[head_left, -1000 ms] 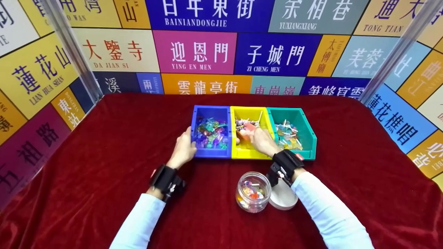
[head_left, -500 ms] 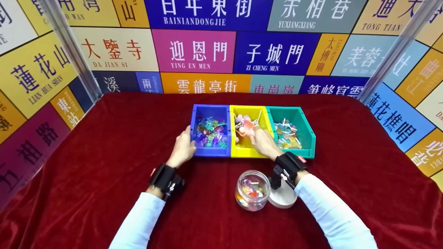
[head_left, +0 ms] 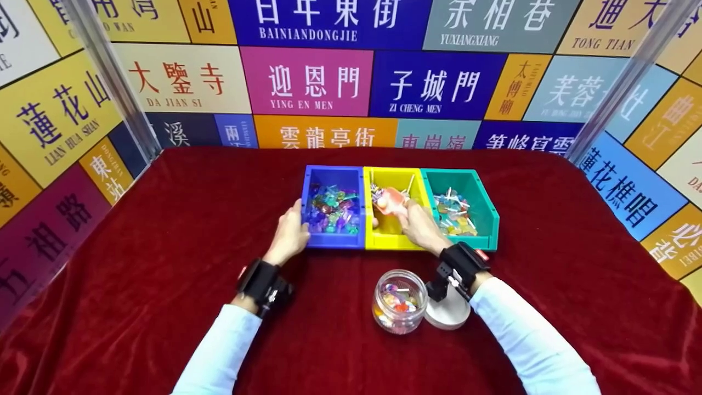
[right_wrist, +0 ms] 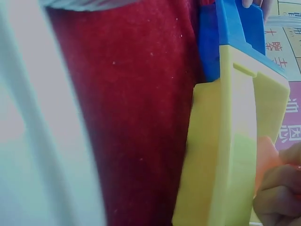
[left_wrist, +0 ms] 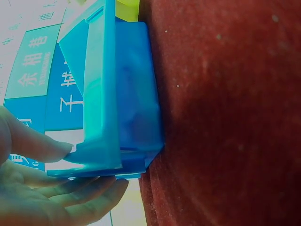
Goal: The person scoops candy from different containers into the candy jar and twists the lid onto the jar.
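Note:
My left hand [head_left: 290,236] grips the left side of the blue bin [head_left: 334,241]; in the left wrist view the thumb lies over the rim and the fingers [left_wrist: 96,202] pass beneath it. Clear purple and teal candies [head_left: 337,211] fill that bin's bottom. Inside the yellow bin [head_left: 396,242], my right hand [head_left: 421,226] holds a pinkish-orange scoop [head_left: 392,200] by its handle. Small wrapped sweets lie at the scoop's left edge, and white lollipop sticks stand up behind it. The right wrist view shows part of the scoop [right_wrist: 265,160] behind the yellow front wall, beside curled fingers.
A green bin [head_left: 485,214] with lollipops adjoins the yellow one on the right. In front stands an uncapped clear jar [head_left: 400,302] partly filled with sweets, its white lid [head_left: 448,310] lying beside it under my right wrist. Dark red cloth [head_left: 230,192] covers the table.
My right hand has shifted slightly right, and the scoop has come up and turned within the yellow bin, showing more of its bowl. The left hand keeps its place on the blue bin.

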Motion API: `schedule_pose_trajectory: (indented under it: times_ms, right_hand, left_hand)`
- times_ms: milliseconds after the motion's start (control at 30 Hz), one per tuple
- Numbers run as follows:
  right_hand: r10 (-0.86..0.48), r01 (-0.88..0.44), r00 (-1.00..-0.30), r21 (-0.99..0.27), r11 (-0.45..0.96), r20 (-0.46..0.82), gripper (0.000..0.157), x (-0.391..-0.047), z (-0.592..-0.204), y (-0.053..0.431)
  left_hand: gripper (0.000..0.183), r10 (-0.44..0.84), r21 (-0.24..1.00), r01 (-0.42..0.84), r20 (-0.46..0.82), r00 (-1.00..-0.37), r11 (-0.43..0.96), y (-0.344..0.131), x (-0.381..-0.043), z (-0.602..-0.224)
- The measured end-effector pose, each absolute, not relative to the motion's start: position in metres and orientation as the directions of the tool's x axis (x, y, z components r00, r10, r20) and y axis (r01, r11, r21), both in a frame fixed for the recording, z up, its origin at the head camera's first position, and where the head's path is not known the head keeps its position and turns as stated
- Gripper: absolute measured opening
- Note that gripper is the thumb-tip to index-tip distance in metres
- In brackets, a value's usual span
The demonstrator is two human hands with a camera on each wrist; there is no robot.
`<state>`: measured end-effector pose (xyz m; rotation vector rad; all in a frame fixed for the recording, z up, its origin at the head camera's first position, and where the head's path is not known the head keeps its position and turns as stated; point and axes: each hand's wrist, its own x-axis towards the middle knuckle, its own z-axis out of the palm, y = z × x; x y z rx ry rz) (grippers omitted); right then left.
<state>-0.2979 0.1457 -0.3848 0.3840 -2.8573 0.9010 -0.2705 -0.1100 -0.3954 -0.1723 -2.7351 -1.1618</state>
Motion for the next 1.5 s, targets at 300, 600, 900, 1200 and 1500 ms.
schedule_pose_trajectory:
  times_ms: [300, 600, 900, 1200, 1500]
  right_hand:
    - [-0.204, -0.222, -0.975, -0.425, 0.878, 0.086, 0.020, -0.302, -0.377, 0.137]
    - [-0.227, -0.277, -0.959, -0.398, 0.874, 0.170, 0.020, -0.304, -0.385, 0.132]
    - [-0.238, -0.312, -0.947, -0.444, 0.840, 0.216, 0.022, -0.302, -0.390, 0.137]
    - [-0.207, -0.289, -0.957, -0.572, 0.768, 0.205, 0.028, -0.300, -0.385, 0.144]
    - [-0.174, -0.266, -0.964, -0.651, 0.711, 0.203, 0.031, -0.295, -0.384, 0.157]
  left_hand:
    - [0.057, 0.044, 0.682, 0.198, 0.236, -0.971, 0.704, -0.110, -0.268, -0.396]
    - [0.057, 0.045, 0.691, 0.184, 0.214, -0.976, 0.699, -0.111, -0.266, -0.397]
    - [0.059, 0.038, 0.698, 0.193, 0.232, -0.972, 0.690, -0.111, -0.273, -0.407]
    - [0.057, 0.040, 0.709, 0.167, 0.192, -0.981, 0.686, -0.110, -0.268, -0.396]
    - [0.057, 0.046, 0.710, 0.167, 0.186, -0.981, 0.684, -0.110, -0.268, -0.393]
